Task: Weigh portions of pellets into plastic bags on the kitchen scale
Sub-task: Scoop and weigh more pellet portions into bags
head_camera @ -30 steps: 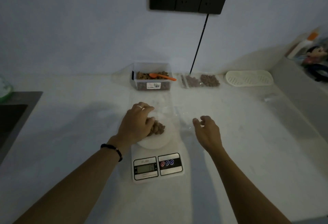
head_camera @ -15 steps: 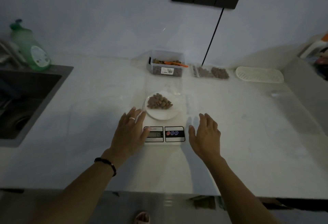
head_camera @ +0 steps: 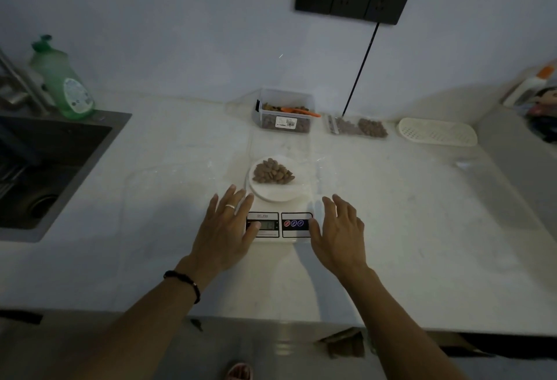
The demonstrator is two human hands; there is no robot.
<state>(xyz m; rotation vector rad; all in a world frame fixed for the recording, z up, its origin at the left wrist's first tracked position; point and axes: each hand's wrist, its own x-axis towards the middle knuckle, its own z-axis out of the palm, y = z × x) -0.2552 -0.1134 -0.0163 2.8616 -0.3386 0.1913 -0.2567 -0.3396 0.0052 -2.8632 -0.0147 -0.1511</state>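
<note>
A white kitchen scale (head_camera: 278, 215) is seen at the centre of the frame, its display and button panel turned toward the lower edge. A heap of brown pellets (head_camera: 272, 172) is piled inside a clear plastic bag (head_camera: 303, 150) laid flat over the round weighing plate. Above it, near the wall, a clear container (head_camera: 284, 111) of pellets is set, with an orange scoop (head_camera: 301, 111) resting in it. Just right of that, a filled bag (head_camera: 358, 127) is laid flat.

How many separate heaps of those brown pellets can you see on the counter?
3: one pile on the scale, one in the clear tub by the wall, one bagged heap right of the tub. More could be hidden.
</note>
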